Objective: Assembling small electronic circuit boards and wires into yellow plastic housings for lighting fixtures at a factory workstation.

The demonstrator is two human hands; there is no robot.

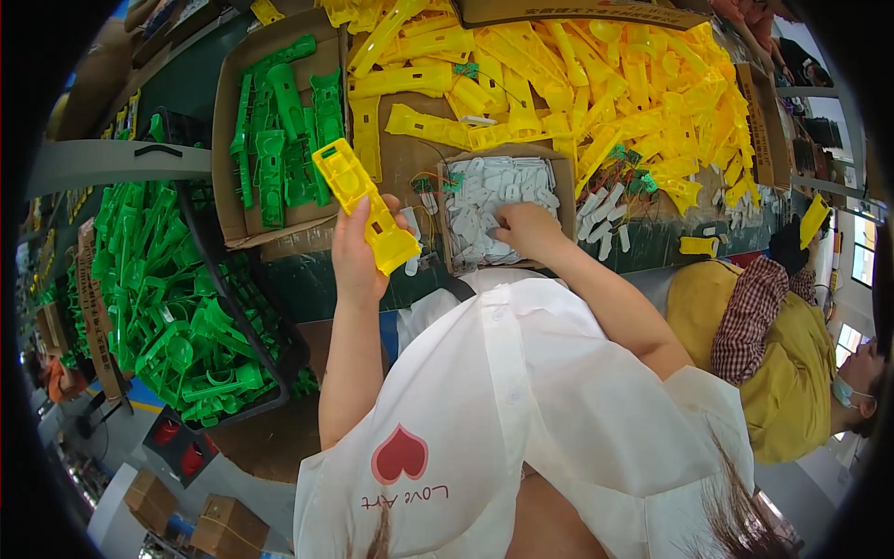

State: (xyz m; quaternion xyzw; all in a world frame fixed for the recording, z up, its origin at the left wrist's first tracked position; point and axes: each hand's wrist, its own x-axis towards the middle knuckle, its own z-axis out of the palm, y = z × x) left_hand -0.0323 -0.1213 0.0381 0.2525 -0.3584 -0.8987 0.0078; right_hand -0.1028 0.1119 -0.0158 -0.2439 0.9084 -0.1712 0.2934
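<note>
I'm at an assembly bench in a plastics factory — a heap of yellow moulded parts (pixel 596 84) covers the table (pixel 307 279), and green ones (pixel 279 130) fill a cardboard box (pixel 228 102) and a crate (pixel 233 317). A small carton of white pieces (pixel 494 200) sits before me — a co-worker (pixel 792 373) sits alongside.

Two hands (pixel 358 252), one held yellow part (pixel 365 205), two cardboard trays (pixel 279 224), uncounted heaps of parts.

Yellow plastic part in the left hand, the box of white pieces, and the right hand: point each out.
yellow plastic part (pixel 358 200), head view, middle of its body.
box of white pieces (pixel 441 219), head view, left cardboard wall.
right hand (pixel 526 231), head view, back of hand.
</note>
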